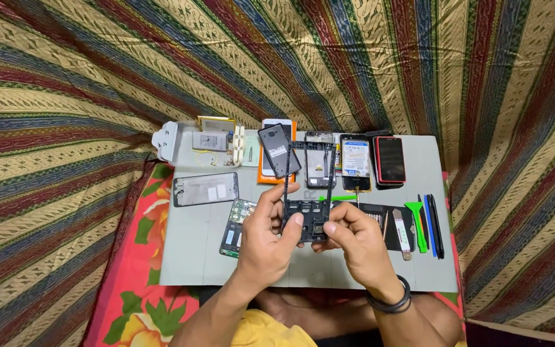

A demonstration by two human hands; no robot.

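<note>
Grey work mat (194,257) over striped cloth: both hands pinch the black phone frame's (308,193) near end, left hand (266,234) and right hand (354,241) alongside, its long axis running far, above the mat's middle.

Left hand (266,239) and right hand (358,241) meet (thumbs up front), each grip pinched closed.

A grey surface (187,257) carries phones (390,159), a screen (205,189), a board (236,228) and pry tools (422,225) beyond the grips.
</note>
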